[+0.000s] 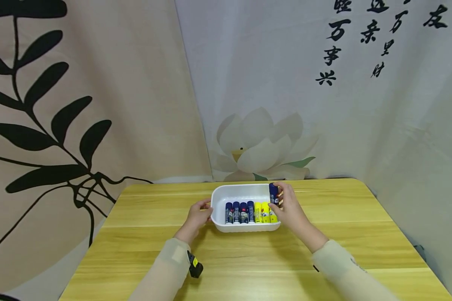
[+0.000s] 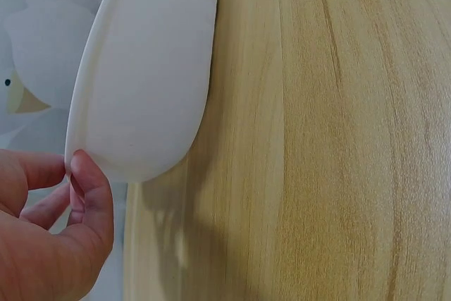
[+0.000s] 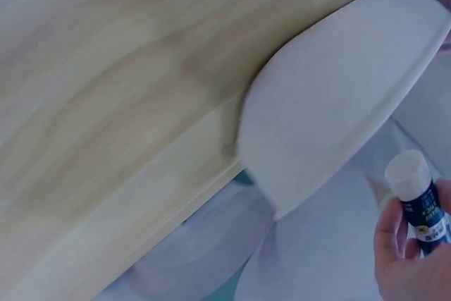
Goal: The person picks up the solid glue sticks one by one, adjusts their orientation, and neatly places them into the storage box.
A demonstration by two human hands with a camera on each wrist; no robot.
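A white plastic tray (image 1: pixel 245 228) stands on the table, holding a row of glue sticks. Several dark blue glue sticks (image 1: pixel 236 212) lie side by side at its left, with yellow glue sticks (image 1: pixel 265 212) to their right. My left hand (image 1: pixel 198 214) pinches the tray's left rim between thumb and fingers; the left wrist view shows the white tray wall (image 2: pixel 148 68) beside those fingers (image 2: pixel 95 192). Over the tray's right end, my right hand (image 1: pixel 291 209) grips a dark blue glue stick (image 1: pixel 273 193). In the right wrist view this glue stick (image 3: pixel 421 209) has its white end pointing up.
The wooden table (image 1: pixel 241 267) extends around the tray, its back edge just behind it. A cloth backdrop (image 1: pixel 263 75) with plant, lotus and lettering prints hangs behind the table. A small black device (image 1: pixel 195 266) sits at the left wrist.
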